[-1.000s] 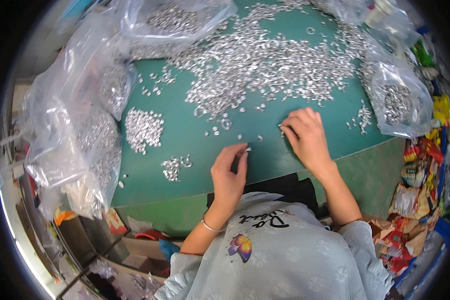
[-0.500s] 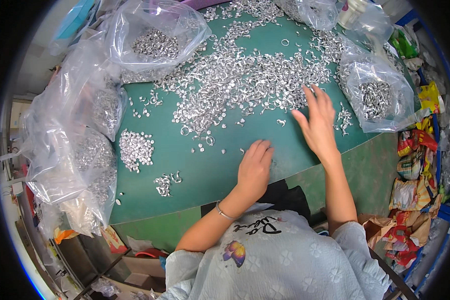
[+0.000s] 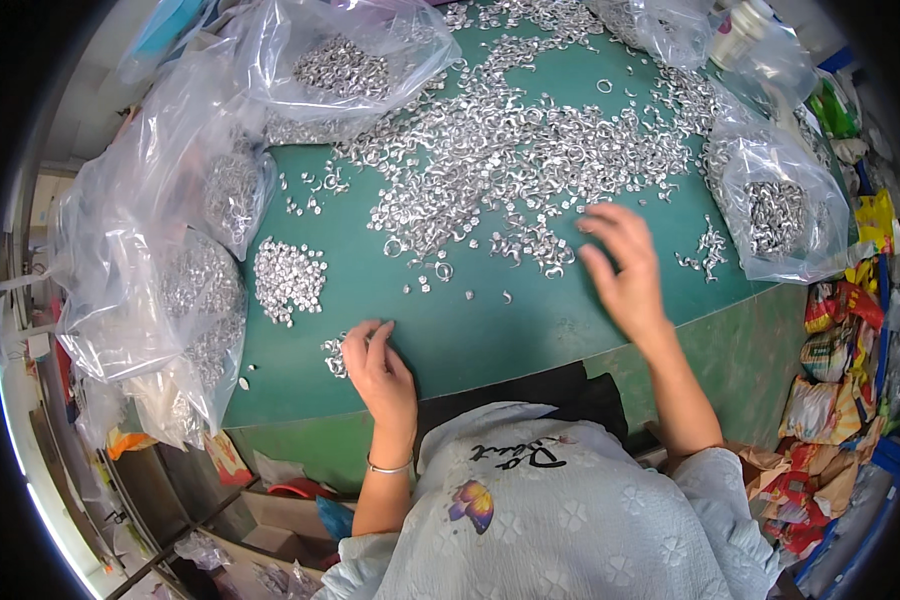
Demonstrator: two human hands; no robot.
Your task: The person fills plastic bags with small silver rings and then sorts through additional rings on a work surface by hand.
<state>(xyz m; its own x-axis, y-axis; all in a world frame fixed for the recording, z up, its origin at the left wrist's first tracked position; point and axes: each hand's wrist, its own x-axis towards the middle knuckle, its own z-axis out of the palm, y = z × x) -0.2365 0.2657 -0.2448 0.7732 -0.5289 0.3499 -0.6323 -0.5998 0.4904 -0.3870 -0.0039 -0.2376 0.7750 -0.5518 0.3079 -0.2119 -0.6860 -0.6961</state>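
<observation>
A wide heap of small silver metal pieces point(image 3: 480, 150), with curved ones, small round ones and a few rings among them, covers the far middle of the green table point(image 3: 450, 345). My left hand point(image 3: 380, 378), a bangle at its wrist, is over a small pile of curved pieces point(image 3: 334, 356) at the near left and partly hides it. Its fingers are bent with gaps between them, and I see nothing held. At the heap's near right side, my right hand point(image 3: 625, 268) hovers with thumb and fingers apart, next to a loose cluster of pieces point(image 3: 535, 245).
A pile of small round pieces point(image 3: 288, 280) lies at the left. Clear plastic bags of metal pieces stand at the left point(image 3: 195, 300), far left point(image 3: 345, 70) and right point(image 3: 775, 215). Another small cluster point(image 3: 708, 250) lies near the right bag. A white bottle point(image 3: 740, 32) is at the far right.
My left hand has gone from the middle of the table left to the small curved-piece pile. The right hand has drawn back slightly, and a cluster of pieces now lies nearer me. The view has shifted.
</observation>
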